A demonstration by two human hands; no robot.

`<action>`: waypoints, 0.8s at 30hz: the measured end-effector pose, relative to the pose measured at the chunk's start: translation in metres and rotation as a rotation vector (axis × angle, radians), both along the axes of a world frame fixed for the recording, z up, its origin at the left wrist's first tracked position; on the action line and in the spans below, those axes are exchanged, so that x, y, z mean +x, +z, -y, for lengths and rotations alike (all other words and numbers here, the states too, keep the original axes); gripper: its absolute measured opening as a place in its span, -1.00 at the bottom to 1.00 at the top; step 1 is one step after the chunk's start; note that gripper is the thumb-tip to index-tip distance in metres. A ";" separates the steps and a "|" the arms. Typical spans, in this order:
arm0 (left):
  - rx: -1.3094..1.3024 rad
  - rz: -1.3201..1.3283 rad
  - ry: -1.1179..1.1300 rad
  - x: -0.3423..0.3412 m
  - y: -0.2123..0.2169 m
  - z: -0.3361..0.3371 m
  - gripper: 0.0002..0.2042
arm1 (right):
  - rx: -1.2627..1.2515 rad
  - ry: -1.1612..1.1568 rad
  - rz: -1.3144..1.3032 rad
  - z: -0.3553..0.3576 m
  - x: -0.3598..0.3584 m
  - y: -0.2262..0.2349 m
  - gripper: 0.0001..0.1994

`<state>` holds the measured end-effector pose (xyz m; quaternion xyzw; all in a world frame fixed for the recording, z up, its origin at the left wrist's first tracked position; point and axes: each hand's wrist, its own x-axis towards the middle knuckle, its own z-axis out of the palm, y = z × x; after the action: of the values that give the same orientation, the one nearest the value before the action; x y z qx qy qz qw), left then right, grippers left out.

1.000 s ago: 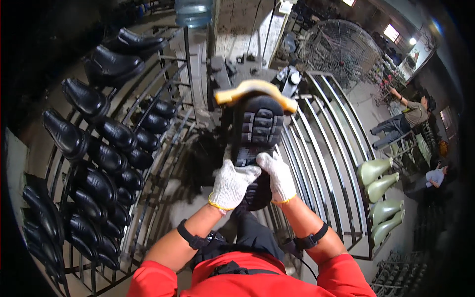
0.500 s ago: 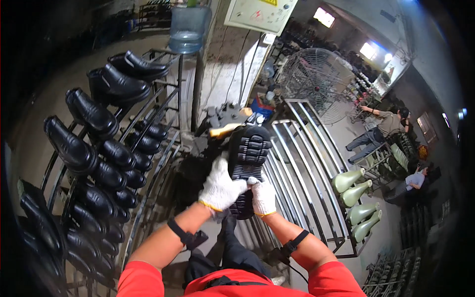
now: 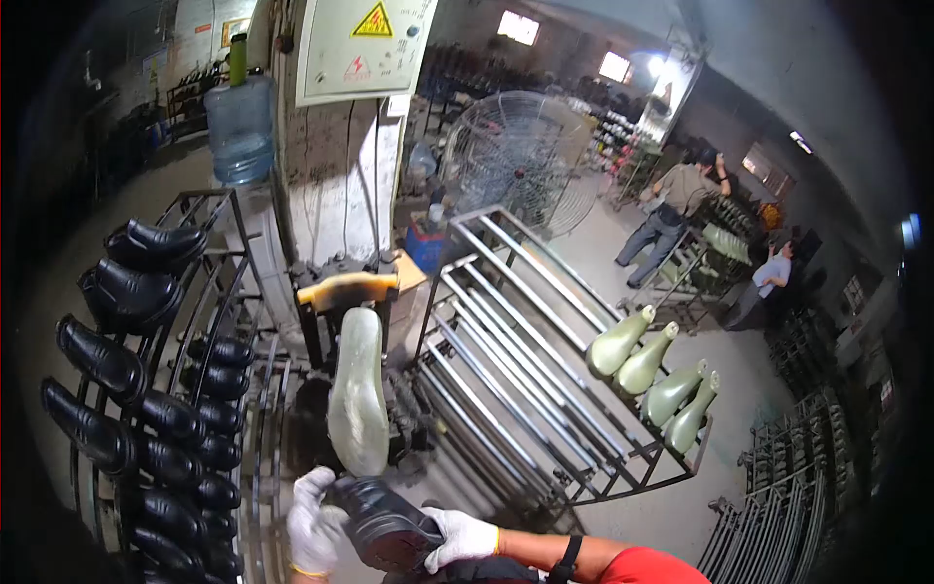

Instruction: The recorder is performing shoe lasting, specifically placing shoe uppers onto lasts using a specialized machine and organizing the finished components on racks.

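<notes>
Low in the view I hold a black shoe (image 3: 387, 528). My right hand (image 3: 463, 540), in a white knit glove, is closed on its right end. Beside the shoe's left end is my left hand (image 3: 313, 521), gloved alike and blurred; whether its fingers grip the shoe cannot be made out. Just beyond the shoe, a pale green shoe last (image 3: 358, 394) stands bare, bottom side showing, on a dark stand. Behind the last, a worn yellow-orange pad (image 3: 347, 290) tops that stand.
Racks of black shoes (image 3: 170, 419) line the left. To the right, a metal-bar rack (image 3: 525, 360) carries several green lasts (image 3: 642, 365). Farther back are a pillar with an electrical box (image 3: 360, 49), a water jug (image 3: 240, 131), a large fan (image 3: 516, 170) and two people (image 3: 671, 209).
The shoe, held sole up in front of the stand by both hands, has come down toward me and tipped over. The green last on the stand now shows. My view has swung right.
</notes>
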<state>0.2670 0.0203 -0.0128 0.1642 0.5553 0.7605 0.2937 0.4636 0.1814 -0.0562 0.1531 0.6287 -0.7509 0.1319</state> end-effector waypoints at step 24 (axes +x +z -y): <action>-0.602 -0.814 0.863 -0.076 0.139 0.129 -0.78 | 0.950 -0.160 -0.821 0.002 -0.237 0.150 -0.35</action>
<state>0.1907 -0.1087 0.1264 0.1119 0.8261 0.4987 -0.2374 0.2270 0.1796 0.0936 -0.0590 0.8794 -0.3950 -0.2591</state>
